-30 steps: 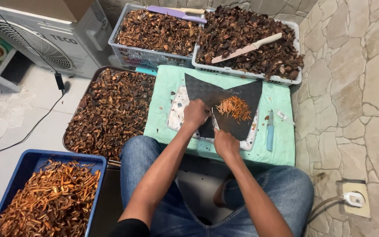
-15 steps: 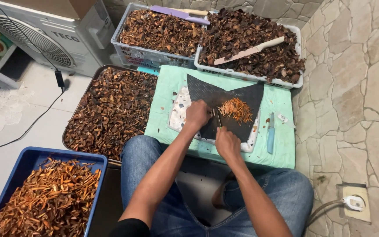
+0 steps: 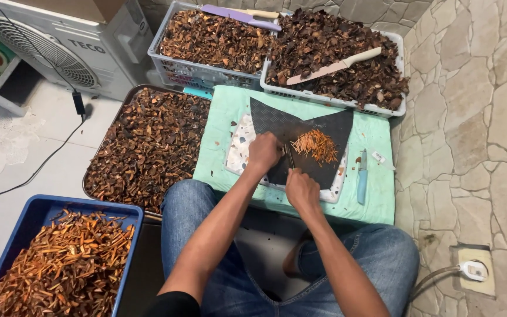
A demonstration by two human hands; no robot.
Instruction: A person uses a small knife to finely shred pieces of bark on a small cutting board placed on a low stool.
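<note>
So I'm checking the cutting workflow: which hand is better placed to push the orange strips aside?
Probably the right hand: the orange strips lie on its side of the dark mat, while the left hand sits further left, apparently pinning a piece.

The left hand (image 3: 263, 152) and right hand (image 3: 301, 189) meet on a dark mat (image 3: 324, 126) over a speckled board (image 3: 240, 144), closed on something small and dark — too small to tell what. Orange strips (image 3: 317, 144) lie just beside them. A blue knife (image 3: 362, 176) rests on the green cloth (image 3: 377, 199) — near the right hand.
</note>
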